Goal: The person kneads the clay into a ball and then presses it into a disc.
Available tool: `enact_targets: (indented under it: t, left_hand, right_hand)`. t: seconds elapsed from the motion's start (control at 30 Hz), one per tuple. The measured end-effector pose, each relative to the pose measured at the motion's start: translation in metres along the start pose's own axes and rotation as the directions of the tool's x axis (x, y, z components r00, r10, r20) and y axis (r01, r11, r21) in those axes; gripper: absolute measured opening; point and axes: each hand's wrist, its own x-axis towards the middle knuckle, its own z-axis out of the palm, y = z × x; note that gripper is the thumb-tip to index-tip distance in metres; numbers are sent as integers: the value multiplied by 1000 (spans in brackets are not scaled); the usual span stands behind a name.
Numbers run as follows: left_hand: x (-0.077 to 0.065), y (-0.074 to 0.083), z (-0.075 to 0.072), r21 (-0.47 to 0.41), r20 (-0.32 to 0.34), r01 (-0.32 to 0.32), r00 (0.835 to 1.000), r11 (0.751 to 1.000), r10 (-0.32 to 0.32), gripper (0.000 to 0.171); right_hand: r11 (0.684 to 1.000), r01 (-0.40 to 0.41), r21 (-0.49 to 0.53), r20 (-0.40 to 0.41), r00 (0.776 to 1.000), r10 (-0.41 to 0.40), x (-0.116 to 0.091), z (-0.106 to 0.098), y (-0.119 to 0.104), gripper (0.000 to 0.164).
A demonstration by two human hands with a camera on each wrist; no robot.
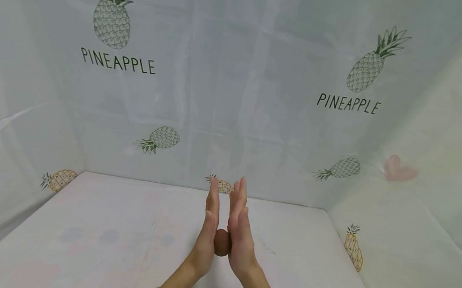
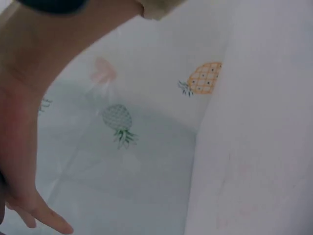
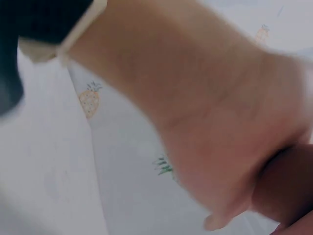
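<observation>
A smooth brown ball [image 1: 222, 242] is held between my two palms, above the white tabletop. My left hand [image 1: 207, 239] presses it from the left, fingers straight and pointing up and away. From the right, my right hand [image 1: 240, 240] presses on it with its palm, its fingers also extended. The palms face each other, and a gap shows between the fingers above the ball. Up close in the right wrist view, part of the brown ball [image 3: 283, 188] shows against the palm. In the left wrist view, the ball can hardly be made out.
The white tabletop [image 1: 121, 244] has faint pink and blue marks. Pale sheeting [image 1: 236, 93] printed with pineapples hangs behind it and along both sides. A pinkish heart print [image 1: 399, 169] shows on the right-hand sheet.
</observation>
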Motion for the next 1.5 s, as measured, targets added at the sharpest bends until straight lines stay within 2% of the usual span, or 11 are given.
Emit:
enact_targets:
  t: [0.23, 0.4, 0.6, 0.8, 0.97, 1.1, 1.3, 1.5]
  left_hand:
    - [-4, 13, 10, -16, 38, -80, 996, 997, 80, 59]
    - [-5, 17, 13, -19, 22, -124, 992, 992, 125, 60]
    - [-4, 26, 8, 4, -13, -144, 989, 990, 144, 60]
    - [1, 29, -5, 32, -87, -149, 985, 988, 152, 63]
    - [8, 25, -19, 47, -150, -134, 979, 990, 140, 64]
    - [11, 18, -26, 48, -172, -98, 980, 994, 105, 66]
    - [11, 3, -27, 76, -157, -16, 987, 997, 28, 66]
    - [9, -10, -17, 86, -113, 28, 993, 996, -18, 67]
  right_hand:
    - [1000, 17, -12, -81, 997, -17, 3, -7, 6, 59]
    - [1000, -9, -28, -117, 993, 6, 6, -12, 12, 59]
    - [996, -89, -31, -72, 994, 87, 6, -9, 26, 62]
    - [991, -122, -64, -12, 993, 121, 4, 3, 35, 57]
    - [983, -146, -108, 16, 989, 149, 1, 12, 36, 54]
    - [984, -134, -120, 44, 989, 140, -1, 16, 32, 56]
    - [987, -95, -127, 34, 994, 100, -2, 19, 24, 55]
    - [993, -49, -105, -28, 999, 46, -1, 11, 17, 57]
